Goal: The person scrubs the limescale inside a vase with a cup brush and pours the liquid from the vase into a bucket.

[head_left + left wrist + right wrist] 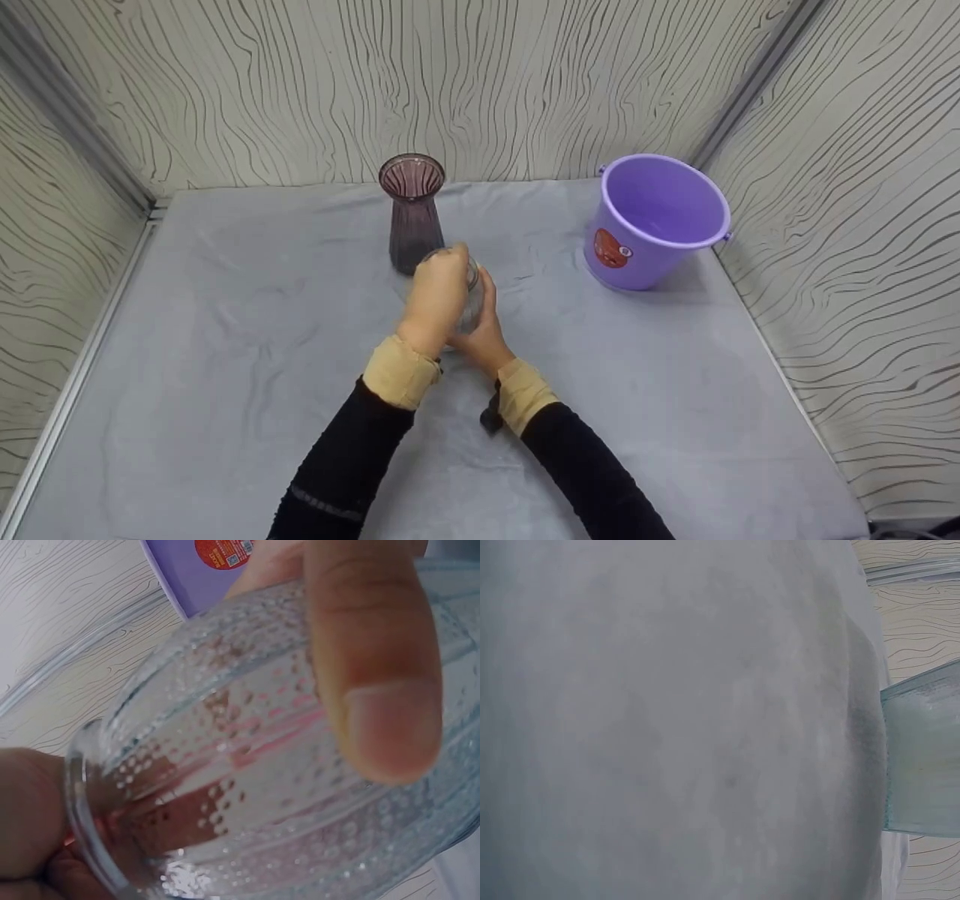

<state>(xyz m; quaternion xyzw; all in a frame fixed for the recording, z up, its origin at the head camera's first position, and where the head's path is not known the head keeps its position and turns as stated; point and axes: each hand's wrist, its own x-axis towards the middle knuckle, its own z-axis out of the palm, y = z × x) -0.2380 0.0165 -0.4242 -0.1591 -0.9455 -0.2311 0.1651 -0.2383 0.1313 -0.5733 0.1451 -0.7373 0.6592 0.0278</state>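
Note:
A clear, dotted glass vase [471, 306] [255, 697] is between both hands. My right hand [486, 334] grips its body from the right, the thumb [386, 660] across the near side in the left wrist view. Over the mouth is my left hand [437, 300] [30, 817], with fingers seen blurrily through the glass; whether they hold anything is unclear. Pinkish streaks show through the vase wall. In the right wrist view a pale glass base [922, 757] juts in at the right edge, and no hand is visible.
A purple fluted vase [415, 225] stands just behind the hands. To the back right is a purple bucket [634, 255] with a red sticker. Grey cloth [225, 360] covers the table, and patterned walls enclose its back and sides.

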